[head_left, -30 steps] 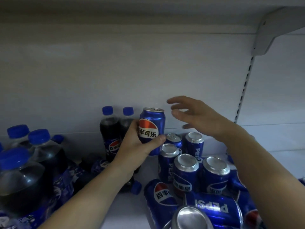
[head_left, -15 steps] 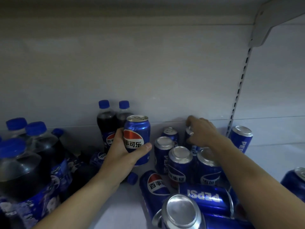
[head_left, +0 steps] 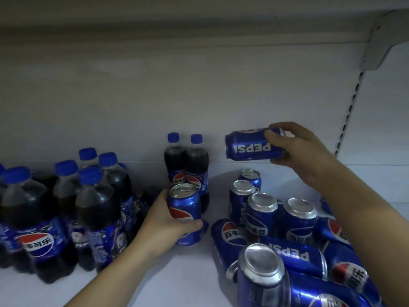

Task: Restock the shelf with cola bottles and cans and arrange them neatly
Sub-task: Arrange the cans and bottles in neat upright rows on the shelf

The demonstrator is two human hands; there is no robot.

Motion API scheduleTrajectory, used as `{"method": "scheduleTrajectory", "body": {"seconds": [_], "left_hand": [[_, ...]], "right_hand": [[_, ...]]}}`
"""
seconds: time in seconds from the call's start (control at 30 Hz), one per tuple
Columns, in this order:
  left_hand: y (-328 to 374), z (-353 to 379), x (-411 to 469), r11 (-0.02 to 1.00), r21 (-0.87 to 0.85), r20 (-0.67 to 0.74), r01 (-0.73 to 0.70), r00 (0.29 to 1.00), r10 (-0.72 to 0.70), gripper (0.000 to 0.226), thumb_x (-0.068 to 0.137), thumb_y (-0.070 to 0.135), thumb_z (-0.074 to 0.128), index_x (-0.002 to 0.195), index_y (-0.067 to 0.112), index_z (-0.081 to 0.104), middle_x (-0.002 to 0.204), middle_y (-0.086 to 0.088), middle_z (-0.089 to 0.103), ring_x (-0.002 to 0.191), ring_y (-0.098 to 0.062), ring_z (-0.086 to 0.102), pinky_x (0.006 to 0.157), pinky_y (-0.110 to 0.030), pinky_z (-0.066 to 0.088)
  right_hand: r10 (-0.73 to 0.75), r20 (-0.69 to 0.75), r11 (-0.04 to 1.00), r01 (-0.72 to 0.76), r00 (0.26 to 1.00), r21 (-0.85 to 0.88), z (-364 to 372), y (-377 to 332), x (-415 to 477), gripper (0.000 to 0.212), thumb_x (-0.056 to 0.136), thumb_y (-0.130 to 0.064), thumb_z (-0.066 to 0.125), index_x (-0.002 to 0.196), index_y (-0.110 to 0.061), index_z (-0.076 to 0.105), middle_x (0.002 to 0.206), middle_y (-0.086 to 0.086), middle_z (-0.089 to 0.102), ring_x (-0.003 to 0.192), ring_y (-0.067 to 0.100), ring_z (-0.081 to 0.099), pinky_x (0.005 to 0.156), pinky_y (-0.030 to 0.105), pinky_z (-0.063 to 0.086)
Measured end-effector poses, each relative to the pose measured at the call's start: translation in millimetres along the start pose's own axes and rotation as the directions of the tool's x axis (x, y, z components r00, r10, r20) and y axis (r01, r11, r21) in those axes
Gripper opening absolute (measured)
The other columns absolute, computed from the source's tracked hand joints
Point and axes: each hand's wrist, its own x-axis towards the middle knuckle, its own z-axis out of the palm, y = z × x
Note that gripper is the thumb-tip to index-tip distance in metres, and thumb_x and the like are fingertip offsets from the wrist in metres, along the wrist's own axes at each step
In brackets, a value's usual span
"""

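Left grip (head_left: 163, 220) wraps upright can (head_left: 184, 209); right grip (head_left: 298, 149) holds sideways can (head_left: 250, 145) aloft, seemingly by one end. I fear a slip drops it onto the pile (head_left: 294, 251), toppling cans.

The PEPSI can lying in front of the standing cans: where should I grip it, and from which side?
Grip the lying can round mid-body, from above. Its curved side faces up, bare; standing cans crowd behind it and a nearer can covers its left end, so probably only the top is free.

Leftmost bottles (head_left: 4, 235) partly off-frame
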Motion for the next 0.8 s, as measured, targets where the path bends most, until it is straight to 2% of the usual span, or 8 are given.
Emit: {"method": "scheduleTrajectory", "body": {"seconds": [0.17,0.33,0.47,0.57,0.6,0.67,0.73,0.8], "left_hand": [[-16,-8,-13,0.994,0.107,0.002,-0.007,1.0,0.006,0.073,0.051,0.012,0.095,0.109,0.032,0.057,0.096,0.013,0.073,0.086,-0.003,0.07,0.081,-0.029,0.058],[-22,-5,-20,0.955,0.275,0.03,-0.108,0.994,0.103,0.076,0.047,0.027,0.093,0.109,0.037,0.051,0.093,0.019,0.068,0.085,0.01,0.063,0.069,-0.009,0.049],[-23,-7,-18,0.956,0.276,0.026,-0.1,0.995,0.096,0.077,0.048,0.033,0.096,0.109,0.037,0.05,0.094,0.021,0.067,0.083,0.013,0.061,0.064,-0.003,0.043],[-16,-10,-16,0.943,0.296,0.036,-0.154,0.988,0.15,0.09,0.044,0.05,0.094,0.119,0.043,0.045,0.107,0.022,0.063,0.098,0.004,0.062,0.079,-0.007,0.046],[-10,-12,-18,0.937,0.28,0.003,-0.208,0.976,0.216,0.093,0.048,0.058,0.09,0.127,0.045,0.043,0.116,0.022,0.06,0.108,0.001,0.06,0.089,-0.016,0.049],[10,-16,-22,0.903,0.204,-0.063,-0.377,0.916,0.397,0.08,0.07,0.064,0.073,0.139,0.043,0.039,0.13,0.02,0.055,0.122,-0.005,0.054,0.099,-0.031,0.049],[33,-19,-30,0.865,0.031,-0.056,-0.5,0.864,0.501,0.068,0.084,0.05,0.067,0.145,0.041,0.038,0.138,0.02,0.054,0.128,-0.01,0.054,0.099,-0.034,0.05],[49,-16,-34,0.853,-0.162,0.02,-0.496,0.863,0.505,0.077,0.086,0.025,0.076,0.15,0.035,0.034,0.139,0.019,0.056,0.127,-0.012,0.057,0.096,-0.034,0.055]], "right_hand": [[0.187,0.128,0.939,-0.215,0.974,0.268,22,10,-17,0.032,0.093,-0.032,0.068,0.113,-0.008,0.067,0.093,0.01,0.071,0.086,0.025,0.071,0.074,0.04,0.062],[0.257,0.213,0.88,-0.32,0.943,0.352,40,15,-38,0.029,0.086,-0.023,0.071,0.111,-0.007,0.069,0.103,0.016,0.068,0.094,0.028,0.069,0.078,0.044,0.063],[0.256,0.279,0.808,-0.363,0.926,0.464,57,20,-48,0.041,0.067,-0.021,0.077,0.105,-0.006,0.069,0.099,0.016,0.072,0.085,0.028,0.072,0.085,0.047,0.059],[0.163,0.377,0.817,-0.339,0.912,0.466,62,18,-50,0.034,0.071,-0.013,0.074,0.104,-0.008,0.07,0.103,0.016,0.072,0.086,0.027,0.07,0.083,0.042,0.057],[0.127,0.401,0.836,-0.316,0.907,0.449,63,18,-50,0.037,0.071,-0.009,0.074,0.108,-0.007,0.069,0.105,0.016,0.072,0.086,0.027,0.07,0.079,0.04,0.057],[0.076,0.413,0.881,-0.256,0.907,0.398,69,19,-52,0.051,0.071,-0.007,0.073,0.121,-0.005,0.065,0.112,0.017,0.073,0.092,0.031,0.071,0.077,0.039,0.057],[0.044,0.37,0.909,-0.191,0.928,0.371,81,21,-56,0.063,0.069,-0.007,0.076,0.13,-0.005,0.06,0.116,0.019,0.072,0.101,0.036,0.071,0.081,0.041,0.057],[-0.001,0.325,0.917,-0.129,0.946,0.378,95,24,-63,0.067,0.066,-0.006,0.08,0.13,-0.007,0.06,0.114,0.02,0.072,0.103,0.039,0.07,0.086,0.045,0.057]]}}
